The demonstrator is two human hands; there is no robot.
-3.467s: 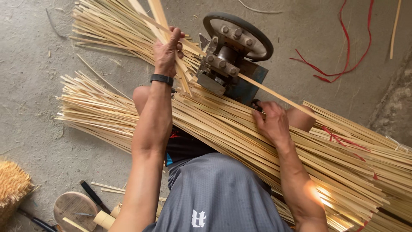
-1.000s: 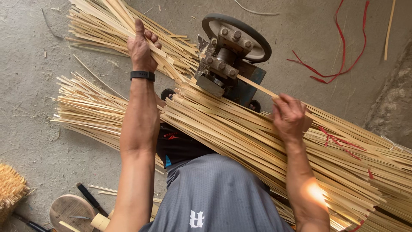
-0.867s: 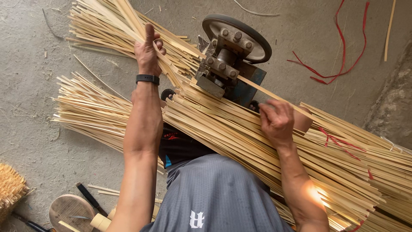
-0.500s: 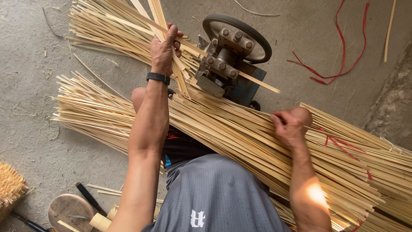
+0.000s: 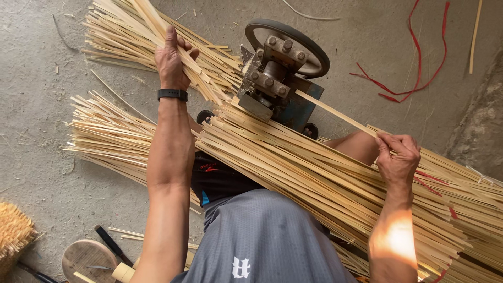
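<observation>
A blue metal splitting machine with a round wheel and bolted rollers stands on the concrete floor in front of me. My right hand pinches the near end of one bamboo strip that runs into the machine. Under that hand, a thick bundle of bamboo strips lies across my lap. My left hand reaches out with a few thin split strips between its fingers, over the heap of split strips left of the machine. A black band sits on my left wrist.
Another heap of strips lies on the floor at the left. Red cord curls on the concrete at the right. A round wooden block, a dark-handled tool and a straw-coloured brush sit at the bottom left.
My left hand has swung farther out over the split heap with thin strips in it. My right hand has slid back along the bundle and now pinches a strip fed into the machine.
</observation>
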